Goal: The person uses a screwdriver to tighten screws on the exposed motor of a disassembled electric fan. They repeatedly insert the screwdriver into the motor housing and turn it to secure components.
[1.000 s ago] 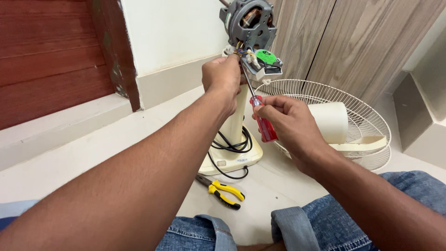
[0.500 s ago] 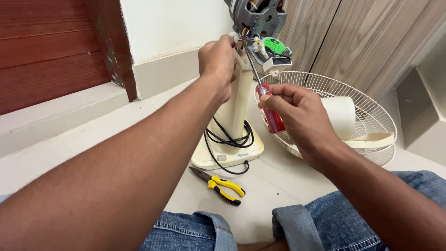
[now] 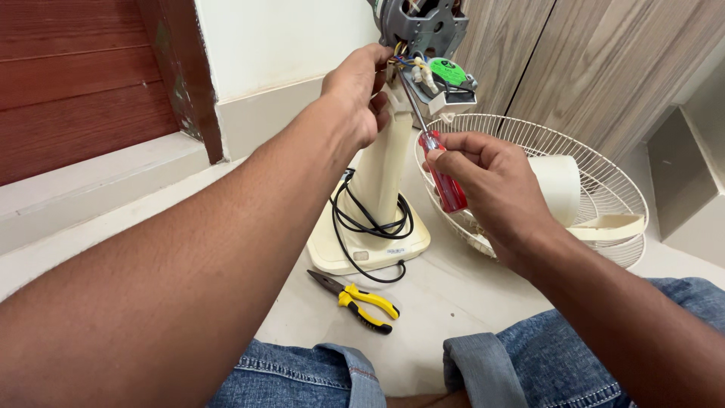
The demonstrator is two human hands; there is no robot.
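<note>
So compared to a half second earlier, not much had shifted: the view drifted a touch and the right hand (image 3: 491, 185) sat a bit lower against the fan stand, same grip.

Head view: the left hand (image 3: 355, 94) was up at the top of the cream fan stand (image 3: 381, 181), fingers curled closed around the neck right under the grey motor (image 3: 423, 23), by the bundle of coloured wires (image 3: 400, 60). The right hand's fingers were wrapped tight on the red-handled screwdriver (image 3: 445, 177), shaft angled up with the tip in among the wires near the green part (image 3: 447, 72).

Room to move was tight. The white wire fan guard (image 3: 596, 174) lay on the floor just beside the stand's base, right under the right wrist, and the wall and wooden cabinet doors (image 3: 544, 53) closed in behind. The black cord (image 3: 362, 223) was looped over the base. Yellow-handled pliers (image 3: 362, 298) lay on the floor in front of the base, near the denim knees (image 3: 498, 370), with open floor to the left toward the step.

The motor was cut off by the top edge. The left hand hid what its fingertips were actually touching, and I couldn't make out the screwdriver tip.
</note>
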